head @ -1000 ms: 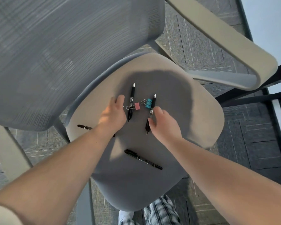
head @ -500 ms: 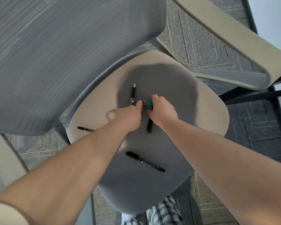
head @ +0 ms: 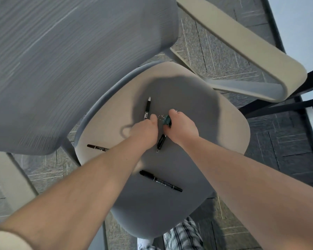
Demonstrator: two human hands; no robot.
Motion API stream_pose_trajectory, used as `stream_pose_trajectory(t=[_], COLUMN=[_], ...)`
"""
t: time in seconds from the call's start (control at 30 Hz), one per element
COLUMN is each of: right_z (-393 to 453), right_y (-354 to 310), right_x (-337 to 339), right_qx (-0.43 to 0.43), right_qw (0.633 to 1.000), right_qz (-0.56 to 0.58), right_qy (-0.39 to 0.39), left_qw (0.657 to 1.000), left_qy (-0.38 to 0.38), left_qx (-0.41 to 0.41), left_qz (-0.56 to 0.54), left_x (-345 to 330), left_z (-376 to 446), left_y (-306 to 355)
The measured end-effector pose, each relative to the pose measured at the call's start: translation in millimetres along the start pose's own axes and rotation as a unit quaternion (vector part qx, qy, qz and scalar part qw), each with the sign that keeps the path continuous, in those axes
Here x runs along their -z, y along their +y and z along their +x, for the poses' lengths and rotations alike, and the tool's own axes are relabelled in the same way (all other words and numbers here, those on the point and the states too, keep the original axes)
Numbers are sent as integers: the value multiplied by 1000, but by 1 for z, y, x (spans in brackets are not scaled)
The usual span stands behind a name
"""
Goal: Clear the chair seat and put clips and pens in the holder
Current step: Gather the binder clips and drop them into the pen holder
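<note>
On the grey chair seat [head: 197, 159] my right hand [head: 182, 129] pinches the blue binder clip [head: 167, 120] between thumb and fingers. A black pen [head: 160, 143] runs beneath that hand, only its lower end showing. My left hand [head: 143, 131] is curled, knuckles up, beside the clip's wire handles, and it covers the lower end of another black pen [head: 148, 107]. The pink clip is hidden under it. A black marker [head: 160, 181] lies nearer me on the seat. A brown-capped marker [head: 96, 147] lies at the seat's left edge, partly behind my left forearm. No holder is in view.
The mesh chair back [head: 70, 60] fills the upper left. A beige armrest [head: 242, 46] crosses the upper right. Grey carpet tiles [head: 287, 159] surround the chair, and black bars [head: 278, 103] stand to the right. My checked trouser leg [head: 182, 237] shows below the seat.
Both hands moved inward and met at the clips. The left hand covered the pink clip, and the right hand slid up along its pen and closed on the blue clip.
</note>
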State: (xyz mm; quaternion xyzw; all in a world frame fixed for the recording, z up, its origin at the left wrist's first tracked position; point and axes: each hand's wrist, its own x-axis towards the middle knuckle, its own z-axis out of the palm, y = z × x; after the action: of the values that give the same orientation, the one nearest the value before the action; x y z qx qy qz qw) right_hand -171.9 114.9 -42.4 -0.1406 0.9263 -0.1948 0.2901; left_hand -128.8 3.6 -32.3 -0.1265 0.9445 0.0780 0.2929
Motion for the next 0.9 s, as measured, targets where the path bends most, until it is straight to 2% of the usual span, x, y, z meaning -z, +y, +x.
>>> stream_pose_trajectory(t=[0.17,0.4,0.57,0.73,0.9], right_z=[-14,-65,-118,-185,-296], right_y=[-2,3,10,10,31], right_x=[20,53,84,112,145], right_qx=[-7,-3,-30,-53,-99], right_qw=[1000,998,994,988,969], right_qz=[13,12,12,46,83], right_qy=[4,55,104,138,211], left_qw=[1000,992,991,982,959], left_qy=[20,48,60,93,120], left_qx=[-15,-62,-81,-145,-242], left_qz=[-11,97,91,80,89], left_x=[11,47,85,103,120], left_z=[-8,-49,-91,-136,-198], left_y=[-17,-15,14,40,107])
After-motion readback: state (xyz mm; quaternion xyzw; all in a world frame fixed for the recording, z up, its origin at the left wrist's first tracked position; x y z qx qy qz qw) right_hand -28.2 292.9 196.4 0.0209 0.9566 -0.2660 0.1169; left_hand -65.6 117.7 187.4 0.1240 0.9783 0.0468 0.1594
